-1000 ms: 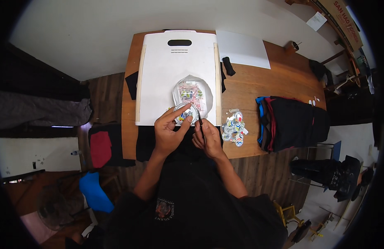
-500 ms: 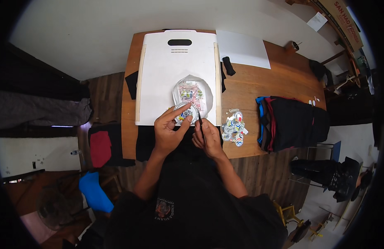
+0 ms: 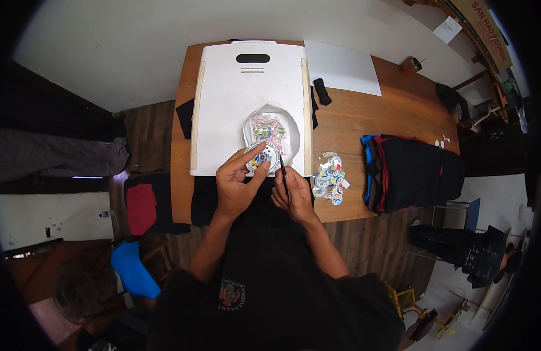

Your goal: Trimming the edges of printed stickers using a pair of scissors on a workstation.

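A round white printed piece (image 3: 272, 153) with coloured marks, like a sticker or patch, is pinched in my left hand (image 3: 234, 186), with thumb and forefinger over its face. My right hand (image 3: 296, 198) is closed around a slim black tool (image 3: 283, 166). The tool's tip is at the right edge of the round piece; whether it is a knife or tweezers is too small to tell. Just beyond lies a white rounded bag or container (image 3: 294, 138), holding pink, white and green printed scraps (image 3: 262, 126). Both hands are at the near edge of a white board (image 3: 223, 111).
Right of the board, several round printed pieces (image 3: 329, 180) are heaped on the wooden table (image 3: 352, 123). Farther right lies a stack of folded dark, red and blue cloth (image 3: 408, 172). A rolled black item (image 3: 322, 92) and a white sheet (image 3: 343, 67) are at the back.
The round piece seems slightly turned in my left hand. The black tool stays at its right edge, and both hands have barely moved.
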The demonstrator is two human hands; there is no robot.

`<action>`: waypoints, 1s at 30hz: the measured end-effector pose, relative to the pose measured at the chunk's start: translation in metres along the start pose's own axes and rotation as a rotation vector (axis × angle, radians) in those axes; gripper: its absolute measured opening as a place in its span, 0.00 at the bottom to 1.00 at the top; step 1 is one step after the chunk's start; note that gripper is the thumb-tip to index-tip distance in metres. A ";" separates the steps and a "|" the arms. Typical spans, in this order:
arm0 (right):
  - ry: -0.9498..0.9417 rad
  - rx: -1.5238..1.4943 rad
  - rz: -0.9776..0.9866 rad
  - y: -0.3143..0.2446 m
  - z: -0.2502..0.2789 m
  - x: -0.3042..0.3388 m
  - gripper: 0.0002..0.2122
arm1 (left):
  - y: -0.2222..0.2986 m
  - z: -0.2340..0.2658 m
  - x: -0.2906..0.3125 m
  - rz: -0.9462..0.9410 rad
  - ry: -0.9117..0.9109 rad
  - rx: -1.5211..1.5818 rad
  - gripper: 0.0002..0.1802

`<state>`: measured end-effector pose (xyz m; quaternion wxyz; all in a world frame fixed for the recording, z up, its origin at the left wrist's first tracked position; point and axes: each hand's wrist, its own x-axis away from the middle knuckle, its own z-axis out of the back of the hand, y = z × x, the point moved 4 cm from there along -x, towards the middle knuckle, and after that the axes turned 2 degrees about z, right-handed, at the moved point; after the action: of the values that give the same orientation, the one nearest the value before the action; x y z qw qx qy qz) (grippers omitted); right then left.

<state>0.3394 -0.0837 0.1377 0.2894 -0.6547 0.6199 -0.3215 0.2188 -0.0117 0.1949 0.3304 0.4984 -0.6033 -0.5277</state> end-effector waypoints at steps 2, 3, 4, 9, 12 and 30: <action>-0.003 0.001 0.007 0.000 0.000 -0.001 0.18 | 0.000 0.000 0.000 0.003 0.001 -0.004 0.22; -0.006 0.003 0.014 0.000 0.000 -0.001 0.18 | 0.000 0.000 0.001 0.006 0.001 -0.009 0.22; -0.006 0.003 0.014 0.000 0.000 -0.001 0.18 | 0.001 0.000 0.001 0.006 0.002 -0.009 0.22; -0.020 0.004 0.025 0.000 0.000 -0.001 0.17 | 0.001 0.000 0.001 0.011 -0.001 -0.019 0.22; -0.018 0.018 0.032 -0.001 -0.001 -0.001 0.17 | 0.000 0.000 0.001 0.013 -0.002 -0.017 0.22; 0.015 -0.026 0.014 -0.001 -0.003 0.000 0.17 | -0.001 -0.001 0.001 0.011 -0.006 0.005 0.23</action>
<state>0.3379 -0.0833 0.1399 0.2784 -0.6516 0.6307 -0.3165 0.2193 -0.0128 0.1940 0.3301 0.4945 -0.6084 -0.5258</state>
